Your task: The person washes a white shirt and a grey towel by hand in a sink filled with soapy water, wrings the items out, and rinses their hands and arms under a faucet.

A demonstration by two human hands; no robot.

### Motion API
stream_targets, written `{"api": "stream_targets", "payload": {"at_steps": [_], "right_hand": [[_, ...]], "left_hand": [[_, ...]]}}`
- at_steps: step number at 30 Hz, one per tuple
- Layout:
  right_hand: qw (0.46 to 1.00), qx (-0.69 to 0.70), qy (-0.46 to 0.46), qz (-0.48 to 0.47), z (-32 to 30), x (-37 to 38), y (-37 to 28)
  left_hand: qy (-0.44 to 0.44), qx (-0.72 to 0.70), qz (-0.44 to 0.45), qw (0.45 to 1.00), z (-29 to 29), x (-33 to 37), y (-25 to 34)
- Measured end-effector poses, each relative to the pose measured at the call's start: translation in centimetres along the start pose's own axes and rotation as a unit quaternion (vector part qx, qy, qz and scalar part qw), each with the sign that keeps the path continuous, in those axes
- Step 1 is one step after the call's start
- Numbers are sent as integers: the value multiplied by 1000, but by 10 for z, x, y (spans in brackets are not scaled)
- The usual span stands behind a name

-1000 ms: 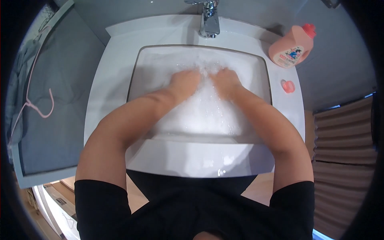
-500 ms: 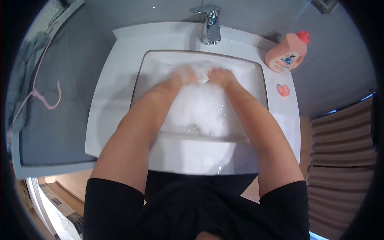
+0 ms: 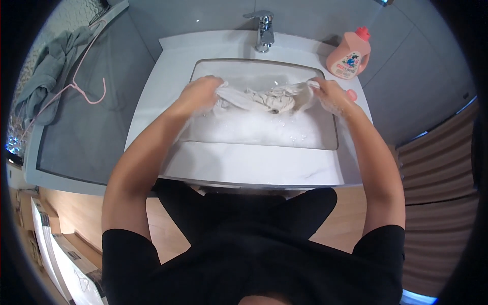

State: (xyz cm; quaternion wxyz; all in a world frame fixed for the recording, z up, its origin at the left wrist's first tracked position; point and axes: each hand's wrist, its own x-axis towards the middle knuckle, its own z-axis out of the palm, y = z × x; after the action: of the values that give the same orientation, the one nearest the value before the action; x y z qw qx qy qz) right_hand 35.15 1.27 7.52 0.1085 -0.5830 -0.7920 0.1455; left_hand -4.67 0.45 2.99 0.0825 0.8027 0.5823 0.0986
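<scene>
Cloth [image 3: 262, 99]: one wet, pale piece, stretched with its long axis running left to right across the sink [image 3: 325, 145], above soapy water. Left hand [image 3: 201, 94] is clenched on its left end; right hand [image 3: 330, 96] grips its right end, so the cloth spans between the two hands. One tap [image 3: 263, 30] stands behind the basin. One pink bottle [image 3: 349, 55] sits at the right rear corner. One pink hanger [image 3: 84, 84] lies on the grey counter [image 3: 91, 132], far left

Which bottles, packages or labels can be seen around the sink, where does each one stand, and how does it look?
Detergent bottle: on the white counter right of the tap, squat, peach-pink with a red cap.
Its label: on the bottle's front, small, colourful picture.
No other package, sign or screen shows clearly.
</scene>
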Motion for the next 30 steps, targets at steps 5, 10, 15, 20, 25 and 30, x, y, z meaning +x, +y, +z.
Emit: {"api": "stream_targets", "payload": {"at_steps": [5,10,15,20,25,30], "right_hand": [[990,14,-86,-107,18,-15,-7],[969,-76,-57,-227,69,8,-39],[958,-192,-158,-144,113,58,-57],[918,-256,-302,-13,151,125,-30],[889,-418,-69,-174,192,124,-30],[935,-287,-206,8,183,147,-44]], "left_hand": [[-149,19,205,967,15,-13,12],[-228,-39,144,962,30,-2,41],[-161,53,67,983,61,31,49],[-122,77,66,987,84,79,49],[-67,255,64,963,183,113,-11],[2,37,112,993,155,126,19]]}}
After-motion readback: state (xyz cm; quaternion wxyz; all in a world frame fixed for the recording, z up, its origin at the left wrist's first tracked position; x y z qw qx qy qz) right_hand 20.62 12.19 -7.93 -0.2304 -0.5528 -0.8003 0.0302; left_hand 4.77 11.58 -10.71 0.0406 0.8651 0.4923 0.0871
